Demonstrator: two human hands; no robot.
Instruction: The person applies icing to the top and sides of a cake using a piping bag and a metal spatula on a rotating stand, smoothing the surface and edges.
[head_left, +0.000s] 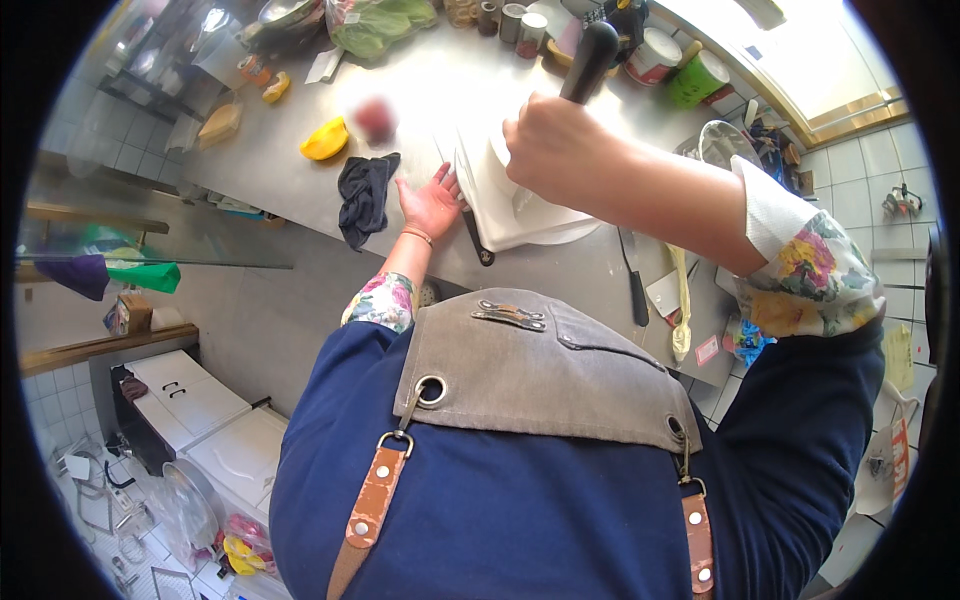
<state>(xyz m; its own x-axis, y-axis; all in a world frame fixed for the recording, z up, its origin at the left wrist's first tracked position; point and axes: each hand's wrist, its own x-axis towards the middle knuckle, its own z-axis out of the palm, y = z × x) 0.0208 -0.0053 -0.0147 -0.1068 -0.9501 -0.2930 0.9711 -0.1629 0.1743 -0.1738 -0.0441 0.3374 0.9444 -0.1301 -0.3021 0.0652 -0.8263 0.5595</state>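
My right hand [560, 150] is raised over the white cutting boards [490, 215], closed round a thick black handle [590, 62] that points up and away. It looks like a knife; a pale, blurred blade shape hangs below my fist, mostly hidden. My left hand [432, 207] is open, palm up, at the left edge of the boards, holding nothing. Beside it lies a knife with a black handle [480, 243]. Beyond my left hand, a round red thing [373, 120] is smeared by motion; its kind is unclear. A dark crumpled cloth [367, 200] lies left of that hand.
A yellow fruit piece [325, 139] rests on the steel table [425, 85]. Leafy greens [385, 25] in plastic and several cans [655, 55] line the far side. Another black-handled knife [636, 290] lies right of the boards, near a pale yellow strip [682, 310].
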